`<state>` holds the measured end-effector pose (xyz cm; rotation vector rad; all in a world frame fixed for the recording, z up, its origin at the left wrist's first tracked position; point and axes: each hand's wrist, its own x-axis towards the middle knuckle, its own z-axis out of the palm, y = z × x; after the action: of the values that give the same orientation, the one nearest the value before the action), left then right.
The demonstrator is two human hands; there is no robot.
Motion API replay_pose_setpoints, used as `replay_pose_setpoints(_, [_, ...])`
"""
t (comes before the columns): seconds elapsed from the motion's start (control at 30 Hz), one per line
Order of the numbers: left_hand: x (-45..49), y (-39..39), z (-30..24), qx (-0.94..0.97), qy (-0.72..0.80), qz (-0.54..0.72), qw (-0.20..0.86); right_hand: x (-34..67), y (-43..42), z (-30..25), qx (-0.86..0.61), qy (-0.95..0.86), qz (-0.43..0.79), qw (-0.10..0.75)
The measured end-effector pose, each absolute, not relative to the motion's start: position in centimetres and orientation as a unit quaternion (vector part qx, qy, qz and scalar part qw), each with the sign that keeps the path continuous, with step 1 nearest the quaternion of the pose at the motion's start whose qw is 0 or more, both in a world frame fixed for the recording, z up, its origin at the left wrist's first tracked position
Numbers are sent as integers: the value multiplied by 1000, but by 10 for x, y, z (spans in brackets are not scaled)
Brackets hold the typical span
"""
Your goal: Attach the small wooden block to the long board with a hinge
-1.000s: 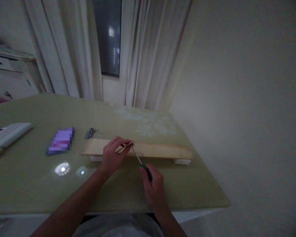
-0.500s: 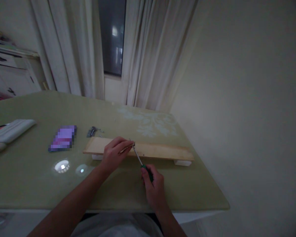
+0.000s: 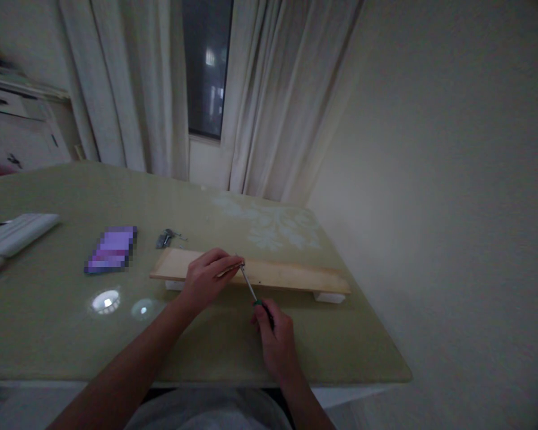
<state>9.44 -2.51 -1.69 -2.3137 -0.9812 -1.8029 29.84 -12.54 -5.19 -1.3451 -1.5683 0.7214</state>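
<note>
My right hand (image 3: 275,337) is wrapped round the green and black handle of a screwdriver (image 3: 249,283), whose metal shaft slants up and left. Its tip meets a small metal piece (image 3: 242,263) pinched in the fingertips of my left hand (image 3: 210,276); the piece is too small to name. Beneath the left hand lies a long pale wooden board (image 3: 296,273), with a small dark spot near its front edge. White blocks (image 3: 329,297) hold the board up near both ends.
Behind the board's left end lies a little heap of metal hardware (image 3: 165,238). A blurred purple item (image 3: 112,248) is further left, then a long white device (image 3: 24,233). All rest on the greenish table (image 3: 341,352), whose right edge runs close to the wall.
My right hand and the screwdriver handle have shifted slightly left, while the tip stays at the small metal piece. My left hand keeps its place. The view has moved a little.
</note>
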Motion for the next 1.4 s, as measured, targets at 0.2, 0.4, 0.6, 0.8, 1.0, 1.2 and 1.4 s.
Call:
replay_pose_setpoints(0.2, [101,-27,-12,-733,-325,-593,-74,297,-120,-54,-563,-609,239,505])
replay_pose_setpoints(0.4, [101,-26,-12,-738,-310,-591,-97,300,-125,-56,-556,-617,255,496])
replay_pose_setpoints(0.6, [100,-24,-16,-749,-319,-577,-67,299,-120,-58,-569,-619,250,480])
replay_pose_setpoints(0.8, [100,-23,-16,-748,-322,-574,-80,300,-121,-60,-580,-603,259,482])
replay_pose_setpoints(1.0, [96,-21,-18,-764,-316,-556,-83,300,-122,-58,-568,-624,292,450])
replay_pose_setpoints(1.2, [100,-24,-17,-744,-332,-572,-99,298,-118,-58,-594,-588,238,496])
replay_pose_setpoints(1.4, [98,-23,-17,-751,-324,-564,-113,299,-123,-57,-573,-616,276,465])
